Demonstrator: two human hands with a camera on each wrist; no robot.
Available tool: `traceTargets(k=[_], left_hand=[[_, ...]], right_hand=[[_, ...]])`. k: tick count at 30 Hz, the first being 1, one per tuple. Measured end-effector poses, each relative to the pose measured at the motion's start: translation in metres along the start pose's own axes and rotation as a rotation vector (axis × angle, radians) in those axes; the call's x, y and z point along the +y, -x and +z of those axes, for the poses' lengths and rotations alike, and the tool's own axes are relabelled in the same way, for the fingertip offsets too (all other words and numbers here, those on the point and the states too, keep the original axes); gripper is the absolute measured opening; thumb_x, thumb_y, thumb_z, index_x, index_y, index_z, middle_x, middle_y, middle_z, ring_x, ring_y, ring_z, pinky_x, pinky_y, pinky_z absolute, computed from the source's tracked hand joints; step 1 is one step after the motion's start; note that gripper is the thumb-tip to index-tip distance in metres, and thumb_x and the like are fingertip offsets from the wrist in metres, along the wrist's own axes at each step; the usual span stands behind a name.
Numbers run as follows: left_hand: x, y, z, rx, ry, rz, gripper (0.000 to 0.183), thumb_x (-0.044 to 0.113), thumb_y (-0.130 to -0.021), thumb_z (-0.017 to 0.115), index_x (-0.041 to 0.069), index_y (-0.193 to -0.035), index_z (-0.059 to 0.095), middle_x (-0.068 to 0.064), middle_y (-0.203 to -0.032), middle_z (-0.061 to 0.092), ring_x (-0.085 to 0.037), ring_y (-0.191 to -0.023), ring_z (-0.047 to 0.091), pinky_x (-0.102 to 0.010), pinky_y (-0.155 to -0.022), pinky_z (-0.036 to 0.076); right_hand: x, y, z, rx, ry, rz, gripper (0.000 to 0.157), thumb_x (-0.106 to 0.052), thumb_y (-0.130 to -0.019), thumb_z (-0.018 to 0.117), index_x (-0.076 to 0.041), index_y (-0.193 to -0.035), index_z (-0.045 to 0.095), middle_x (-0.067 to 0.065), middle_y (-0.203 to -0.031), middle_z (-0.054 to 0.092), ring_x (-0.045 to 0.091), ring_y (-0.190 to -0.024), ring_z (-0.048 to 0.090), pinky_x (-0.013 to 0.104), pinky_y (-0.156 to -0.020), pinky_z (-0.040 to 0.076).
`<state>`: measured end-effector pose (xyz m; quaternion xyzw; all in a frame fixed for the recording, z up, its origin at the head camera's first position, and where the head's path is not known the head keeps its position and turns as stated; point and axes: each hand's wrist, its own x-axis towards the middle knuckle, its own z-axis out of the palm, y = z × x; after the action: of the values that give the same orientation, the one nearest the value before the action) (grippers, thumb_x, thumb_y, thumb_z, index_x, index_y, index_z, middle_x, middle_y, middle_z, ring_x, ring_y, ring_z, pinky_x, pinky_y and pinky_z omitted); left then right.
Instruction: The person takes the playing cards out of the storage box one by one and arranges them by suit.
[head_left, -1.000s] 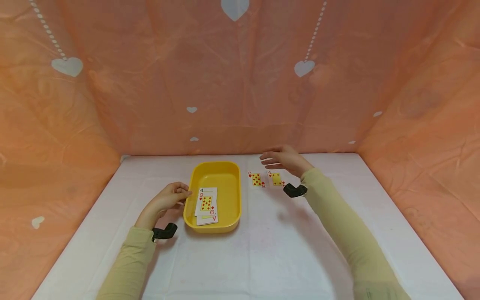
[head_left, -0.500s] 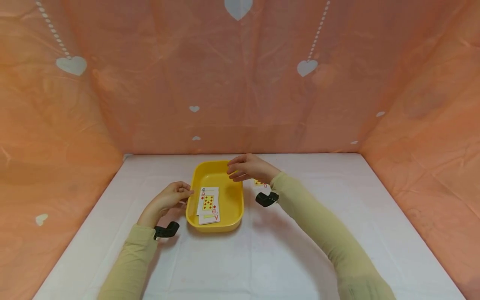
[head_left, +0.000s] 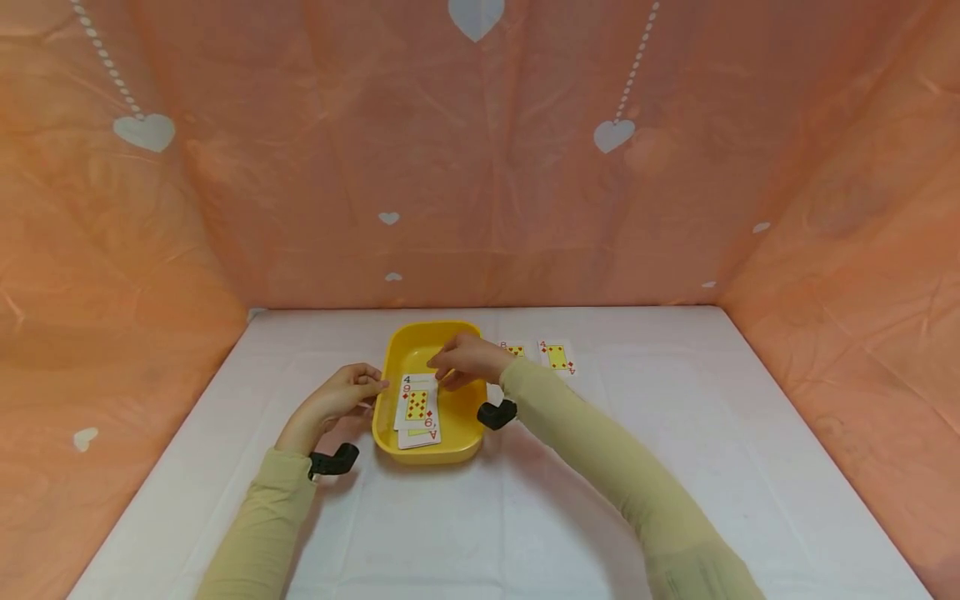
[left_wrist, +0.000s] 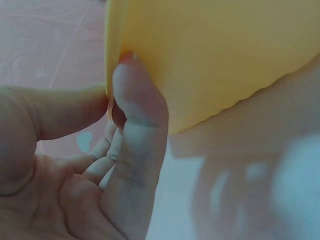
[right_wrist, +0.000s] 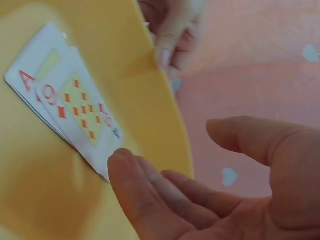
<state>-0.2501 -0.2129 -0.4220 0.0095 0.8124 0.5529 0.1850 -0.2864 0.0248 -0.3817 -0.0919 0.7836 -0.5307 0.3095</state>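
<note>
Cards [head_left: 417,407], likely light, flexible and slick, lift best by edges; right hand [head_left: 471,358] parted, empty; left hand [head_left: 339,393] pinches tray [head_left: 430,457].

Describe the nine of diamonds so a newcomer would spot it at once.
On the white table stands a yellow tray, held at one side by the left hand. Inside lies a small pile of cards. The nine of diamonds is the top one, overlapping the black four and the red ace, which only peek out.
</note>
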Motion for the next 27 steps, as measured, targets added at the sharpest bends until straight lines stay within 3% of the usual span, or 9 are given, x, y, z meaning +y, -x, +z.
traceTargets(k=[7, 15, 21, 27], left_hand=[[-0.002, 0.0, 0.0, -0.006, 0.006, 0.005, 0.029, 0.014, -0.098, 0.054, -0.008, -0.116, 0.045, -0.013, -0.091, 0.058, -0.018, -0.076, 0.059, -0.031, -0.065, 0.051], [-0.001, 0.0, -0.001, -0.005, 0.009, 0.006, 0.027, 0.014, -0.098, 0.053, -0.007, -0.114, 0.045, -0.011, -0.089, 0.058, -0.017, -0.074, 0.059, -0.029, -0.063, 0.05], [-0.001, 0.0, 0.0, 0.006, -0.008, -0.005, 0.029, 0.016, -0.098, 0.055, -0.006, -0.115, 0.046, -0.009, -0.087, 0.057, -0.017, -0.074, 0.058, -0.029, -0.061, 0.049], [-0.001, -0.002, 0.0, 0.009, -0.021, -0.015, 0.031, 0.018, -0.098, 0.056, -0.006, -0.116, 0.046, -0.01, -0.089, 0.058, -0.018, -0.076, 0.058, -0.031, -0.063, 0.049]], right_hand=[[0.012, -0.006, 0.017, 0.043, 0.098, 0.071, 0.036, -0.021, -0.09, 0.066, 0.013, -0.102, 0.065, 0.026, -0.096, 0.067, 0.033, -0.087, 0.068, 0.033, -0.074, 0.054], [0.015, -0.006, 0.02, 0.077, 0.139, 0.078, 0.041, -0.025, -0.089, 0.066, 0.015, -0.096, 0.064, 0.025, -0.092, 0.067, 0.03, -0.079, 0.069, 0.029, -0.068, 0.053], [0.016, -0.006, 0.023, 0.088, 0.094, 0.1, 0.038, -0.025, -0.088, 0.066, 0.012, -0.092, 0.06, 0.023, -0.094, 0.067, 0.03, -0.079, 0.069, 0.029, -0.069, 0.053], [0.02, -0.008, 0.026, 0.062, -0.004, 0.169, 0.037, -0.025, -0.088, 0.067, 0.007, -0.105, 0.059, 0.021, -0.097, 0.067, 0.031, -0.085, 0.069, 0.035, -0.076, 0.054]])
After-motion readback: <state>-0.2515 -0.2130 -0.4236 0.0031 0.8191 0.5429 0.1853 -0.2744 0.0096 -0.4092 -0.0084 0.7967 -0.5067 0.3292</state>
